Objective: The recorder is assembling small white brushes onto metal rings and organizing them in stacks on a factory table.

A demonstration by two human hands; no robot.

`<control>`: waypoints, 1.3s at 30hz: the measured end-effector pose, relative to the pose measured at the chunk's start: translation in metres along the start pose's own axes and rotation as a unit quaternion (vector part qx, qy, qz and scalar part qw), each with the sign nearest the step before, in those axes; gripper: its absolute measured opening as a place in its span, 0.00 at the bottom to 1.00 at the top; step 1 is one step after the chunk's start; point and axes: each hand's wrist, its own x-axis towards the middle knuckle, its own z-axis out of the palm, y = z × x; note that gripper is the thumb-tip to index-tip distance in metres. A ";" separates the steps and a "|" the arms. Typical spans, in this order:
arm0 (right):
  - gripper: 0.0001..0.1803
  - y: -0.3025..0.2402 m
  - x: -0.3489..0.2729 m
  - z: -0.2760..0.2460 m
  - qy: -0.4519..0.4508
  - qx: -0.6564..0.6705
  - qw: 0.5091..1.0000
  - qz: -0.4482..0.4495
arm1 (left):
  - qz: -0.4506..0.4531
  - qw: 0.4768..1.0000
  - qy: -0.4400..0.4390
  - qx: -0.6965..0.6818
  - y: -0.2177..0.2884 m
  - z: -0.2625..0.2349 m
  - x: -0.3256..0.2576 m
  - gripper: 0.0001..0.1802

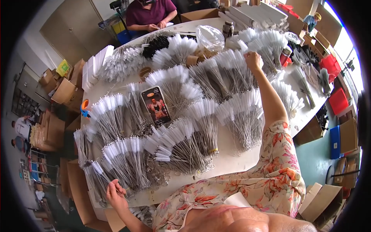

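Note:
Many fanned bundles of thin wire brushes with white bristle tips (181, 143) cover a white table (232, 160). My right hand (252, 60) reaches far across the table and is closed on a bundle of white-tipped brushes (235, 58) at the far side. My left hand (114, 192) rests at the near left edge, fingers curled on the wire handles of a brush bundle (100, 174). A phone (155, 105) with a lit screen lies propped on the brushes at the centre.
A person in a dark red shirt (148, 13) works at the far end of the table. Cardboard boxes (63, 91) stack along the left, red and blue bins (338, 100) on the right. A black-bristled bundle (154, 44) and a clear plastic bag (210, 36) lie far off.

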 end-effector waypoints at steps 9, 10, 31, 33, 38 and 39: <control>0.15 -0.173 -0.145 -0.125 -0.290 0.676 0.650 -0.191 | 0.145 0.955 -0.240 0.099 0.029 0.101 -0.008 0.12; 0.15 -0.185 -0.179 -0.129 -0.320 0.691 0.604 -0.233 | 0.173 0.945 -0.272 0.056 0.028 0.117 -0.009 0.11; 0.10 -0.203 -0.364 -0.138 -0.451 0.829 0.306 0.126 | 0.602 0.750 -0.183 0.206 -0.008 0.128 -0.036 0.23; 0.10 -0.182 -0.355 -0.152 -0.512 0.707 0.487 0.022 | 0.574 0.782 -0.165 0.178 0.015 0.108 -0.030 0.30; 0.07 -0.190 -0.399 -0.155 -0.513 0.478 0.659 -0.272 | 0.351 0.810 -0.467 0.057 0.011 0.125 -0.038 0.60; 0.06 -0.187 -0.398 -0.153 -0.526 0.444 0.666 -0.287 | 0.187 0.828 -0.529 0.003 0.011 0.125 -0.054 0.58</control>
